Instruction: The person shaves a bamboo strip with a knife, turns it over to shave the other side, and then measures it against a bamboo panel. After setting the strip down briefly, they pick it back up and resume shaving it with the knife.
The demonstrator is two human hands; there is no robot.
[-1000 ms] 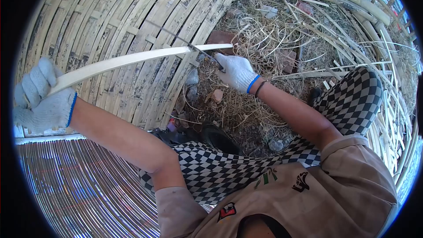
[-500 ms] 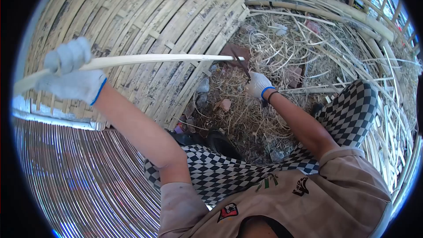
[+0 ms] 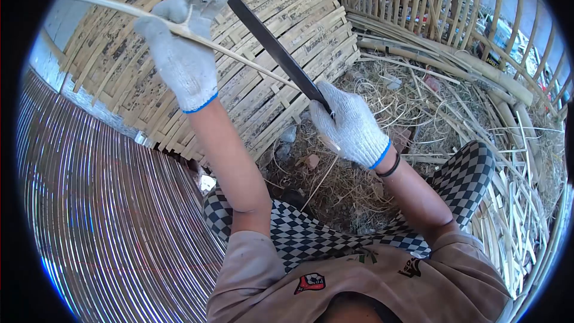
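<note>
Bamboo strip (image 3: 113,5) is held in left hand (image 3: 182,54); beside the strip, right hand (image 3: 353,128) clasps knife (image 3: 272,45): likely positioning, next needing steadiness.

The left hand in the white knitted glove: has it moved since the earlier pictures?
Yes, the left hand has moved inward, from near the left edge of the pale woven bamboo panel toward its middle.

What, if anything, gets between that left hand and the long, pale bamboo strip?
Only a white knitted glove: the pale bamboo strip lies across the palm of the left hand. Further along, the long, dark metal blade in the gloved right hand crosses the strip in view; whether they touch I can't tell.
</note>
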